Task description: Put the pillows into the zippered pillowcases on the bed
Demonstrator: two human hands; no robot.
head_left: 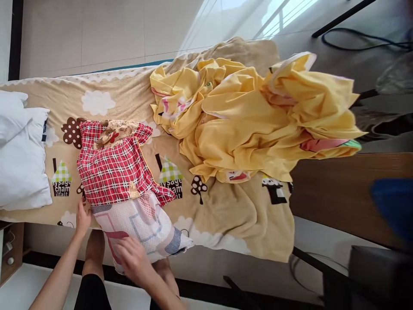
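Note:
A pillow (146,228) with a pale, patterned cover lies partly inside a red plaid pillowcase (109,176) with a printed animal on it. Its uncovered end hangs over the near edge of the bed. Beside the pillowcase's lower left corner is my left hand (83,218), its thumb and fingers apart; I cannot make out whether it touches the cloth. Over the pale end of the pillow, my right hand (133,257) has bent fingers, slightly smeared, and their grip on the cover is unclear.
A beige printed blanket (226,215) covers the bed. On its right half lies a crumpled yellow sheet (235,103); at the left is a white pillow (22,155). Dark cables (361,41) and a wooden panel (348,193) are at the right.

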